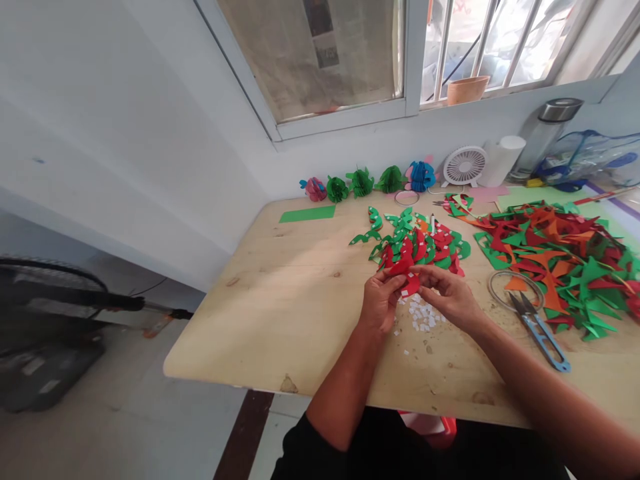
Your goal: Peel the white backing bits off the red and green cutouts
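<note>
While the left hand [381,299] pinches a red paper piece [412,285], the right hand [454,297] meets its edge, grip unclear.
Held by the cutout pile's [441,243] near side, above loose white bits [425,316], probably keeping both within reach.

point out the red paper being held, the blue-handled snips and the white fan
Red paper [412,285], head view: its lower part.
Blue-handled snips [535,321], head view: where blades meet handles.
White fan [465,165], head view: middle of the round grille.
</note>
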A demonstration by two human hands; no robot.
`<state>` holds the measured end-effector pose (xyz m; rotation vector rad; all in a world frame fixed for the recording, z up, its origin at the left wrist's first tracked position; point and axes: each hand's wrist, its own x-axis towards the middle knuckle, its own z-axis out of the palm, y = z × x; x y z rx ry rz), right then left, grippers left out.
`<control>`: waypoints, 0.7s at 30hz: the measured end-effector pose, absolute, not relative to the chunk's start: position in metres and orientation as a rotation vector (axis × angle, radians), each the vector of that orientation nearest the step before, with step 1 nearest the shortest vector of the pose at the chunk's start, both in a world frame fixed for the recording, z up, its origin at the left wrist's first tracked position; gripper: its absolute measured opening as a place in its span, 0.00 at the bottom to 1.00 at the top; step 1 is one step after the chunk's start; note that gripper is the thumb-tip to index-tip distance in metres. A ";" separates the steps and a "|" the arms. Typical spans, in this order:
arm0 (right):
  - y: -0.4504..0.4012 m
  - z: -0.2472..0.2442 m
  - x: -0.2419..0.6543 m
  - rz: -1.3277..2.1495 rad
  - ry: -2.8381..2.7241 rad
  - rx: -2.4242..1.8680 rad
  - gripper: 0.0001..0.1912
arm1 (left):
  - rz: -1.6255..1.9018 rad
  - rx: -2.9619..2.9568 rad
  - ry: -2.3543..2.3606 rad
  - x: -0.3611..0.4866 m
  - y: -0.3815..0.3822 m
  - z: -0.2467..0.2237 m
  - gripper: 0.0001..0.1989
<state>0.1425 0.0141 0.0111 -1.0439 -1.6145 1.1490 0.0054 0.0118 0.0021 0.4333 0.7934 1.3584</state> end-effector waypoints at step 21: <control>0.016 0.003 0.146 0.292 -1.982 -1.088 0.08 | 1.443 0.786 1.071 0.009 0.007 0.007 0.07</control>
